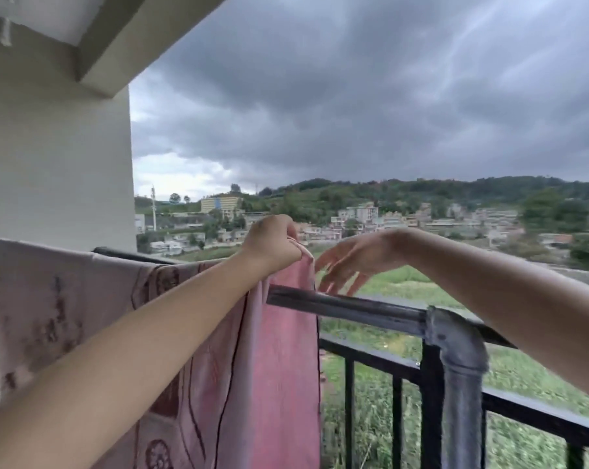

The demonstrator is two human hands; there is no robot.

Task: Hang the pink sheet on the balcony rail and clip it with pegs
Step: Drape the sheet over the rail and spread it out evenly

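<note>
The pink sheet [279, 360], patterned with dark red motifs, hangs over the dark metal pipe rail [350, 308] at the left. My left hand [273, 247] pinches the sheet's upper right corner and lifts it a little above the rail. My right hand [354, 262] hovers just right of that corner, above the rail, with its fingers spread and pointing down; it holds nothing. No pegs are visible.
A grey pipe elbow [455, 336] joins the rail to a vertical post. Behind it runs a black balcony railing [523, 418] with upright bars. A white wall [56, 170] stands at the left. Beyond lie grass, houses and hills.
</note>
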